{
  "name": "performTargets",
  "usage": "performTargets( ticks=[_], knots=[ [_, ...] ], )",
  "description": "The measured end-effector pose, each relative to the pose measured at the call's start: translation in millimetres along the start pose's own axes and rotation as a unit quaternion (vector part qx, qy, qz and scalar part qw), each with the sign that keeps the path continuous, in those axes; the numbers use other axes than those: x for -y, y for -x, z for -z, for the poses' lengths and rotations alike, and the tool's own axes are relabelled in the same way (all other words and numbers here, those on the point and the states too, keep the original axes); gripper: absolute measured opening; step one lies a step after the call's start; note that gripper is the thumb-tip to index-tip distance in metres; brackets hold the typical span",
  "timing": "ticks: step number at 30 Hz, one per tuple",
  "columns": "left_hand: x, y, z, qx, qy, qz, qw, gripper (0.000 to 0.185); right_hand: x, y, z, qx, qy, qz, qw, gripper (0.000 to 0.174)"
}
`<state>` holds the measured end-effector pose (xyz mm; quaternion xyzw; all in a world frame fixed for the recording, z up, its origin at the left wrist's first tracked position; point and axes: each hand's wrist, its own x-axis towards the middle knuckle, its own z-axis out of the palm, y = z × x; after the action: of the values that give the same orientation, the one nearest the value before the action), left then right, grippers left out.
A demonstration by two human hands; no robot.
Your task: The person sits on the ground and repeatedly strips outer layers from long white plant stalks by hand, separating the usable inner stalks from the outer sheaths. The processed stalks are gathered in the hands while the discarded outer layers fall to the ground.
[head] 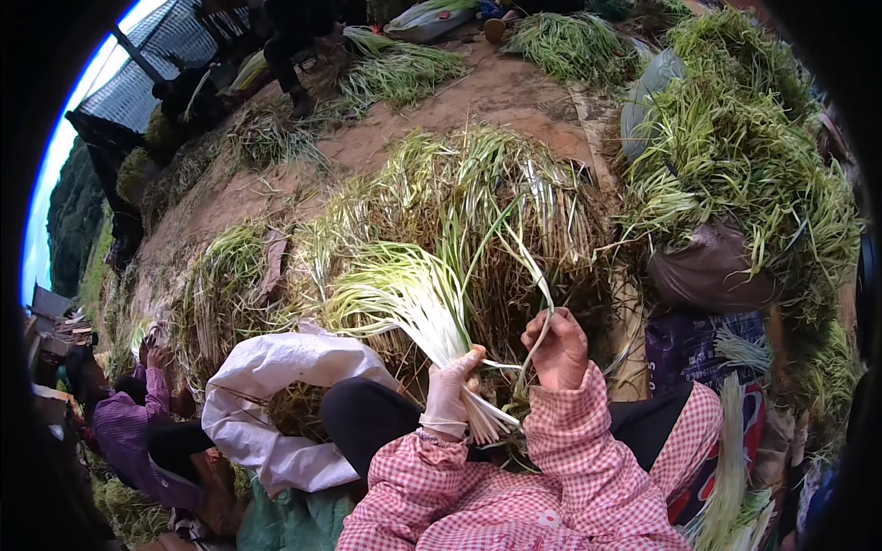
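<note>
In my left hand (449,391), which wears a thin pale glove with the thumb showing, is a fanned bunch of white-stemmed green allium stalks (428,313). Their leafy ends spread up and left, and the cut-looking white ends stick out below the fist. My right hand (561,350), bare, pinches a single pale green stalk (535,270) just right of the bunch. Its upper part bends toward the pile and its lower end hangs by my wrist. Directly beyond both hands stands a large heap of uncleaned stalks (482,206) with brown, dirty lower ends.
A white woven sack (296,355) with a rolled rim lies left of my knee. At right, leafy trimmings (744,151) are heaped over a brown bag (713,265). A purple printed sack (689,344) lies below. A co-worker in a purple checked top (131,434) sits at left.
</note>
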<state>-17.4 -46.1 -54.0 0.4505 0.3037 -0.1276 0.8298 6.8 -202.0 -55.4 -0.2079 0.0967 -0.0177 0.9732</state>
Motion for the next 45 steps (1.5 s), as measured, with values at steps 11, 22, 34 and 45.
performTargets(
  ticks=[11, 22, 34, 45],
  knots=[
    [-71.5, 19.7, 15.2, 0.04, 0.035, -0.141, 0.989, 0.012, 56.5, -13.6, 6.4, -0.062, 0.273, 0.061, 0.958, 0.019],
    [-11.2, 33.3, -25.3, 0.1, -0.065, -0.016, 0.993, 0.019, 0.9, -5.8, -22.6, 0.006, 0.164, -0.05, 0.985, 0.038],
    [-2.5, 38.0, -10.0, 0.072, -0.068, -0.018, 0.995, 0.017, 11.1, -6.5, -8.8, 0.031, 0.353, -0.139, 0.925, 0.018],
    [6.7, 45.3, -6.3, 0.076, -0.042, 0.005, 0.996, 0.013, 0.6, -11.8, -3.3, 0.068, 0.096, -0.201, 0.973, 0.018]
  ],
)
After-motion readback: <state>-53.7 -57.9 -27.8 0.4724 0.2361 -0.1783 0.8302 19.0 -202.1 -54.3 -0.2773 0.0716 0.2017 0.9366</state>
